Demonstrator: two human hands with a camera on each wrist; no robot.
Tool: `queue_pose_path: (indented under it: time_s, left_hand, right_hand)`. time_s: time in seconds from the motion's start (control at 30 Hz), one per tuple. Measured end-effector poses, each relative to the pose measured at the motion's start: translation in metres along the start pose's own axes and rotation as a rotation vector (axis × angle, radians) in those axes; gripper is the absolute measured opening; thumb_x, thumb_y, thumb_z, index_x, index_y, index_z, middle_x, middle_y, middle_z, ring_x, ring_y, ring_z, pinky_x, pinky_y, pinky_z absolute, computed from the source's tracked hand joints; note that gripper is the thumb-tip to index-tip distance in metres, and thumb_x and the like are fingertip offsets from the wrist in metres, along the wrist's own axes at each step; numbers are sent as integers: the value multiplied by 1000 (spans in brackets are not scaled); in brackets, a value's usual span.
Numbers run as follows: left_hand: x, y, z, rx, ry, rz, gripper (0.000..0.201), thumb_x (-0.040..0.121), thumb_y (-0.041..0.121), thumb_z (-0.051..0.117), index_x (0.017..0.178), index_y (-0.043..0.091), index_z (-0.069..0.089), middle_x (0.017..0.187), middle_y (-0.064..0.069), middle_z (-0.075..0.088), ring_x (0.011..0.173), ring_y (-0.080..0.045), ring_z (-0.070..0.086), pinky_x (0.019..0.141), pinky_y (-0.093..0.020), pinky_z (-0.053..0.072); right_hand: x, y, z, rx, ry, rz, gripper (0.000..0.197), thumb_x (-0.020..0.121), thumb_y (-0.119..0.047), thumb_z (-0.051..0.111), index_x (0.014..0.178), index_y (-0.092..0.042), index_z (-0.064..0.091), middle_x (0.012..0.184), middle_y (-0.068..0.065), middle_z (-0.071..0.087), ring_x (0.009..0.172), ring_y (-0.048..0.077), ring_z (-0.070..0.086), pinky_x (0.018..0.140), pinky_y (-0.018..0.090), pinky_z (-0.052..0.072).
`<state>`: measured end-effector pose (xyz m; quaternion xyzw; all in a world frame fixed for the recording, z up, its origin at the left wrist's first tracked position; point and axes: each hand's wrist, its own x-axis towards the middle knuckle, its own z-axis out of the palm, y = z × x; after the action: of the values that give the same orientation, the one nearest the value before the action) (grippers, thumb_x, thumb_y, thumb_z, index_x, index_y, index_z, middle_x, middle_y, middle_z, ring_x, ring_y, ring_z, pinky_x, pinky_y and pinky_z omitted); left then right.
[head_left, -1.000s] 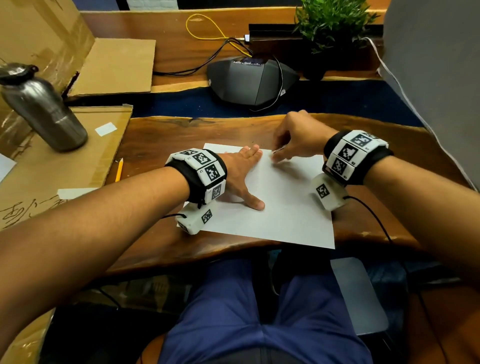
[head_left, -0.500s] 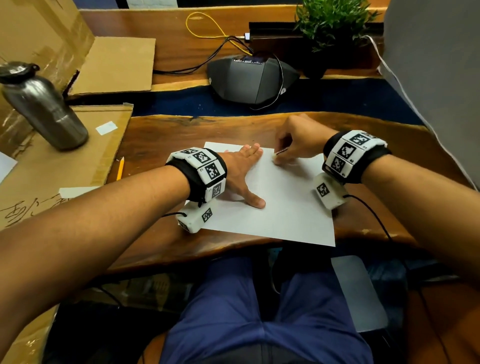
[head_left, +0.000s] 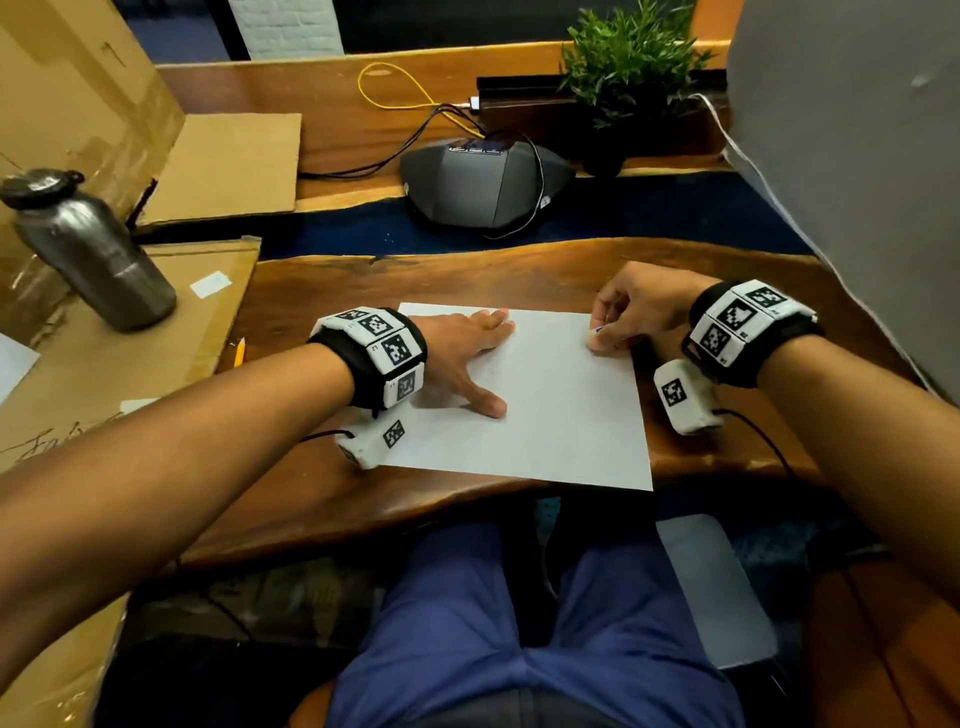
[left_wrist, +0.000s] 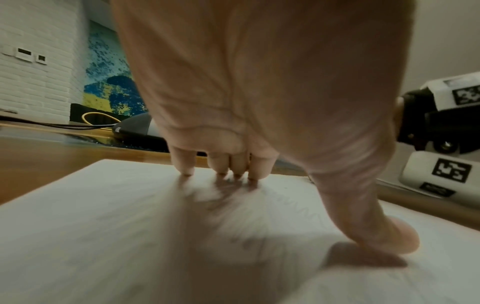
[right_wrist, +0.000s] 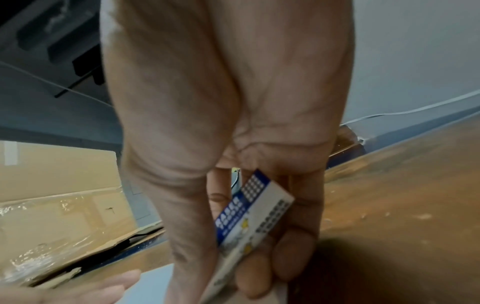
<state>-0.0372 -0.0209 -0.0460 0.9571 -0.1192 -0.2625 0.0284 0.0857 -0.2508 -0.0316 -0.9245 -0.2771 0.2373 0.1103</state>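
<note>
Eraser (head_left: 594, 336) pinched by right hand (head_left: 641, 306) at upper-right corner of paper (head_left: 545, 415), frame centre. Paper pressed by spread left hand (head_left: 460, 353). Paper could be creased if rubbed hard near unheld corner.

**Marker Bands and White Pods on Both Wrists**

Just behind the fingers of the left hand (head_left: 467, 353), the left wristband (head_left: 382, 348) is a broad black strap. It carries white blocks, each printed with a black square-code marker. Under it, on the palm side, sits the left pod (head_left: 374, 441), rounded and white, with one more marker. The thin black left cable (head_left: 319, 435) leaves the pod's end farthest from the fingers.

The right hand (head_left: 639, 306) wears the same set: the right wristband (head_left: 748, 325), the right pod (head_left: 683, 397) and the right cable (head_left: 768, 436). In the left wrist view, that pod shows a small black label below its marker.

Blue trousers (head_left: 467, 623) cover the legs.
</note>
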Motion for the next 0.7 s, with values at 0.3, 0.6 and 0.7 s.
queue_pose_path:
  time_s: [0.3, 0.6, 0.7]
  left_hand:
    - [-31, 32, 20, 200, 60, 471, 107, 83, 75, 50, 159, 18, 0, 166, 1, -11, 151, -11, -13, 122, -41, -7]
    - [6, 8, 18, 243, -12, 352, 92, 92, 73, 30, 155, 26, -19, 161, 6, -26, 148, -8, -22, 121, -40, -11]
    - [15, -10, -4, 284, -28, 108, 97, 90, 77, 22, 155, 18, -19, 162, 0, -25, 150, -13, -18, 123, -39, -8]
  right_hand:
    - [7, -1, -3, -49, -27, 11, 17, 75, -35, 87, 79, -23, 74, 77, -4, 73, 71, 14, 65, 65, 29, 51]
    - [7, 2, -3, -23, -20, 29, 19, 73, -36, 87, 79, -23, 75, 77, -5, 74, 72, 13, 67, 66, 29, 52]
    - [5, 0, -3, -30, -18, 30, 19, 73, -36, 87, 79, -22, 75, 79, -4, 74, 74, 14, 66, 68, 31, 53]
